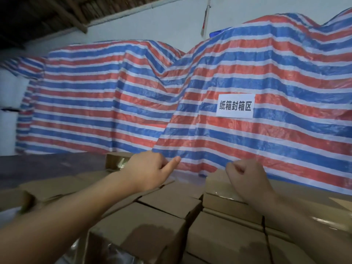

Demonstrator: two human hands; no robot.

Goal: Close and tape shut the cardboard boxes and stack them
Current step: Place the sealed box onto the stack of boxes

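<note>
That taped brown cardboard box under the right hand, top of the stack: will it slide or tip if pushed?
The taped brown cardboard box looks stiff and square-edged, so it would probably slide rather than roll. Its glossy tape strip may feel slick. Sitting above its neighbours, it could tip off the edge. The right hand is curled above it.

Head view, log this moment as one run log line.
left hand: empty, forefinger extended | right hand: curled, empty | cardboard boxes: stacked below | striped tarp: behind
</note>
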